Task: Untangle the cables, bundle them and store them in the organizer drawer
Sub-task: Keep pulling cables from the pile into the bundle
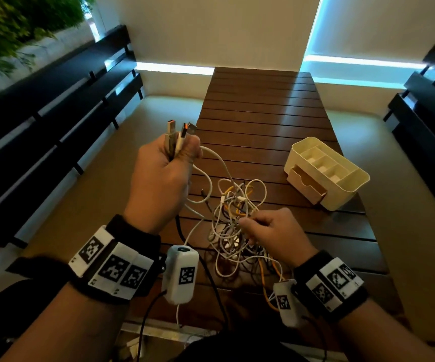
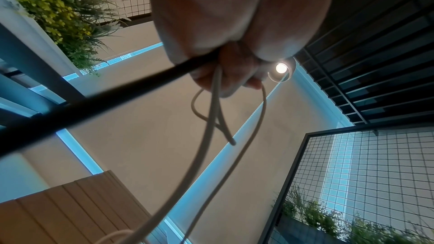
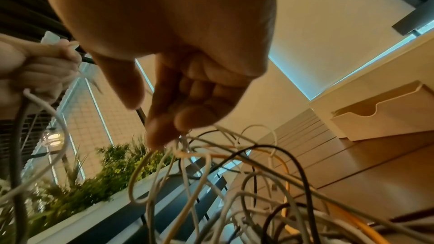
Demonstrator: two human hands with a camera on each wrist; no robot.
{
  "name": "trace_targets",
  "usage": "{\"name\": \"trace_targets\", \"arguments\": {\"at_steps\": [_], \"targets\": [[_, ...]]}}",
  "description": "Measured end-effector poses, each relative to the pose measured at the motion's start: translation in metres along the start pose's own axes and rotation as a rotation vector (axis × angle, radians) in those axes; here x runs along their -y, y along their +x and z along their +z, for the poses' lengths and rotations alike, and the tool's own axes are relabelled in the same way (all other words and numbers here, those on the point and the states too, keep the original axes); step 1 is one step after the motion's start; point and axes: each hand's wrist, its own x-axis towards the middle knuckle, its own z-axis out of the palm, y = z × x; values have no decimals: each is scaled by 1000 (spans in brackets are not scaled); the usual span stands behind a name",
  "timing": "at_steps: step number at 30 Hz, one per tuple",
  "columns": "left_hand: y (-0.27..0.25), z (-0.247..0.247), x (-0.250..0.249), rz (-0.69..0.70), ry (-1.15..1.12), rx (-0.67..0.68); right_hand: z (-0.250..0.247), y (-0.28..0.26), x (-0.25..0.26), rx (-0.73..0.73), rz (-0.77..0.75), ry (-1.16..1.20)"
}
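I am watching the left hand [image 1: 163, 176] gripping a bunch of USB plug ends [image 1: 181, 131] in a fist, raised at ten o'clock from the cable tangle [image 1: 237, 218] lying on the slatted table [image 1: 263, 105]. The right hand [image 1: 271, 231] is pinching strands at the tangle's near edge. The organizer [image 1: 327, 173] is sitting at two o'clock, its drawer [image 1: 305, 183] pulled partly open.

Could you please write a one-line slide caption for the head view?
Left hand grips USB plugs while right hand pinches tangled cables beside organizer.
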Motion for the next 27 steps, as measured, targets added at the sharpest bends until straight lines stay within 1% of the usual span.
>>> {"name": "trace_targets", "arguments": {"at_steps": [2,4,6,9,11,13,15,17,20,21,22,24,25,27], "targets": [[-4,2,-4,1,6,7,9,-1,1,30,11,-19],[-9,5,-9,11,10,27,19,3,0,-4,20,-60],[-14,8,-17,23,5,53,27,10,-2,-40,73,-101],[-22,8,-32,58,-78,81,32,21,-14,-58,165,-103],[-25,3,-40,77,-136,94,32,26,-24,-117,163,-136],[-28,-3,-43,81,-151,97,28,25,-30,-199,129,-150],[-31,-8,-42,67,-151,88,24,22,-29,-269,66,-111],[-34,-9,-39,52,-156,89,20,20,-22,-291,-13,-46],[-37,-4,-37,27,-145,89,19,20,-8,-229,-173,37],[-38,-3,-37,12,-139,84,19,19,-5,-208,-204,69],[-38,-2,-36,-9,-132,77,17,18,-1,-195,-197,108],[-36,-6,-28,-52,-108,72,11,15,5,-183,-98,203],[-34,-10,-20,-71,-50,69,7,14,7,-191,-57,265],[-29,-18,0,-106,218,81,1,14,12,-234,-29,389]]}}
